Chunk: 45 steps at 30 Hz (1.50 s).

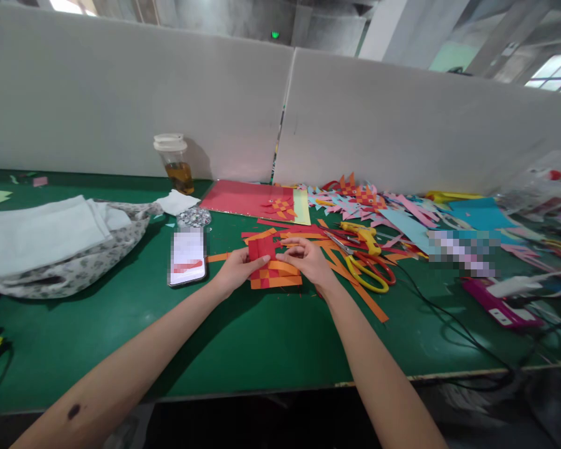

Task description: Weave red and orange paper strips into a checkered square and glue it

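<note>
A piece of woven red and orange paper strips [275,279] is between my hands over the green table. My left hand [237,269] grips its left side, the thumb pressed on the red part. At its right, my right hand [306,259] pinches an orange strip near the edge with bent fingers. Loose orange and red strips [355,284] lie just beyond and to the right. Scissors with yellow and red handles [367,271] rest on those strips, near a yellow hot glue gun [362,232].
A phone [187,257] lies left of my hands. Behind it stand a lidded cup of brown liquid [177,165] and a red paper sheet [234,198]. Paper scraps [341,206] pile along the partition. At right are a purple power strip [500,305] and cables; at left, a patterned cloth [84,268].
</note>
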Each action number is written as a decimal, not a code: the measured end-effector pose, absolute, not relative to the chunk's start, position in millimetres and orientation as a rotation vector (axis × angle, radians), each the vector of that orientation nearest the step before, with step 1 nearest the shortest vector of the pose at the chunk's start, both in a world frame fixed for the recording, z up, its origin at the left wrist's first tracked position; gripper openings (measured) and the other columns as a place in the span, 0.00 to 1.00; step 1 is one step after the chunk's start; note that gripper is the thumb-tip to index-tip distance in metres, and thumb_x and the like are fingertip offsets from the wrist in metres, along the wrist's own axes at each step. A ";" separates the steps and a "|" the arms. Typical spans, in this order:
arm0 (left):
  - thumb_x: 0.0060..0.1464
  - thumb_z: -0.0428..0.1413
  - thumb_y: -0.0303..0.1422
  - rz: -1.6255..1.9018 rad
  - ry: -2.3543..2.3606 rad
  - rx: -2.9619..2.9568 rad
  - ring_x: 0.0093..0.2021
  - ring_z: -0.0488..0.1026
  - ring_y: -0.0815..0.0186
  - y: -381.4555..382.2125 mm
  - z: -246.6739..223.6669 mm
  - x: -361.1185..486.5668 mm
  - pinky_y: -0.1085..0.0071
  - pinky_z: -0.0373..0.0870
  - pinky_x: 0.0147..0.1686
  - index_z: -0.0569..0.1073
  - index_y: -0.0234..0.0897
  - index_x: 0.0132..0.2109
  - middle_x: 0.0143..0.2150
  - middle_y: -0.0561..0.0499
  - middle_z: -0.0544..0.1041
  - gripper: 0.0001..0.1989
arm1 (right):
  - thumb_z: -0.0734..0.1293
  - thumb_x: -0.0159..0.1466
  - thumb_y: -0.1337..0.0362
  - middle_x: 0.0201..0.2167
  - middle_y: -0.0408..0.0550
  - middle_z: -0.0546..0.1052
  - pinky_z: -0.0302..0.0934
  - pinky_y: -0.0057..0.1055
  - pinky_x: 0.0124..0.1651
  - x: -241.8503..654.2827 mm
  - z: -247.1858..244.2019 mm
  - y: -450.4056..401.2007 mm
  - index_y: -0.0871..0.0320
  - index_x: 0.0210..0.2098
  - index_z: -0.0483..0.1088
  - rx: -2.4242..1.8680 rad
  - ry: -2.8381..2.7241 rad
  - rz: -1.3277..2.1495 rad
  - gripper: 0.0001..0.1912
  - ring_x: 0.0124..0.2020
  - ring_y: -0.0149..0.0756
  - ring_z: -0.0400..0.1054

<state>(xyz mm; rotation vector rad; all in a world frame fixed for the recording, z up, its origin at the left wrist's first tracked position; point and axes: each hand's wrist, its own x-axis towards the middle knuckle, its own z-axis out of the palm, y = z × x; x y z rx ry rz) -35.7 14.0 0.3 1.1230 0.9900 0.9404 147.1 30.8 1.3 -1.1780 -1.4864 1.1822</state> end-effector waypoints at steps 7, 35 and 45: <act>0.43 0.61 0.40 1.058 1.004 1.111 0.37 0.76 0.62 18.8 -5.9 -37.0 0.68 0.73 0.37 0.74 0.34 0.43 0.40 0.45 0.78 0.20 | 0.66 0.52 0.46 0.25 0.44 0.74 0.61 0.31 0.36 146.7 10.9 29.1 0.57 0.38 0.68 -1.198 -1.478 1.180 0.22 0.32 0.34 0.69; 0.46 0.59 0.43 1.098 0.908 1.123 0.36 0.76 0.63 17.8 -6.3 -35.2 0.66 0.72 0.39 0.72 0.34 0.43 0.39 0.46 0.79 0.20 | 0.71 0.49 0.56 0.26 0.42 0.74 0.61 0.31 0.33 144.2 6.2 26.2 0.56 0.45 0.65 -1.154 -1.568 1.085 0.25 0.27 0.31 0.67; 0.45 0.59 0.43 1.015 0.939 1.154 0.39 0.75 0.61 10.7 -2.4 -33.9 0.67 0.71 0.39 0.75 0.35 0.41 0.39 0.47 0.78 0.18 | 0.71 0.46 0.52 0.23 0.43 0.72 0.57 0.28 0.27 145.9 7.9 23.4 0.58 0.26 0.71 -1.226 -1.725 1.079 0.16 0.24 0.30 0.64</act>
